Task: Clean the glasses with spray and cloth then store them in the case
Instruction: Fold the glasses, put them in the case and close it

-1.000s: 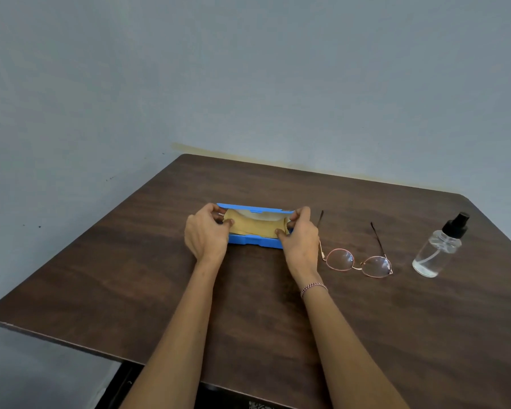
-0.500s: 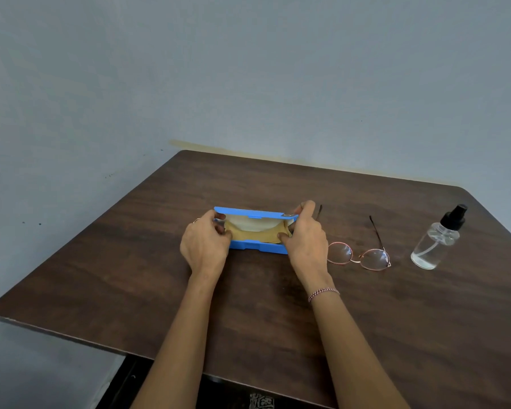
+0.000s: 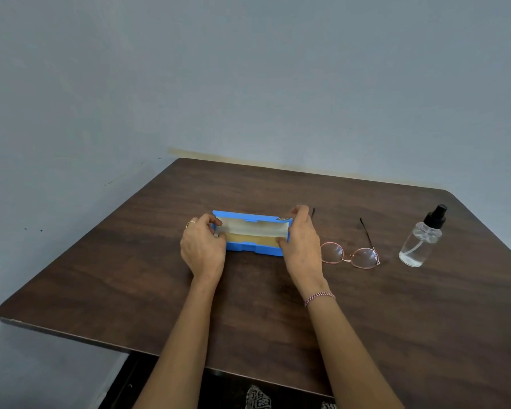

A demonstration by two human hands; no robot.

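The blue case (image 3: 248, 248) lies open mid-table (image 3: 130, 276), a tan cloth (image 3: 251, 238) inside. The left hand (image 3: 202, 249) grips its 9 o'clock end, the right hand (image 3: 303, 246) its 3 o'clock end, fingers curled round the lid. The glasses (image 3: 365, 257) lie at its 3 o'clock, the spray bottle (image 3: 421, 242) farther out.

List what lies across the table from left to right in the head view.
left hand → blue case → right hand → glasses → spray bottle. Each hand grips one end of the open case.
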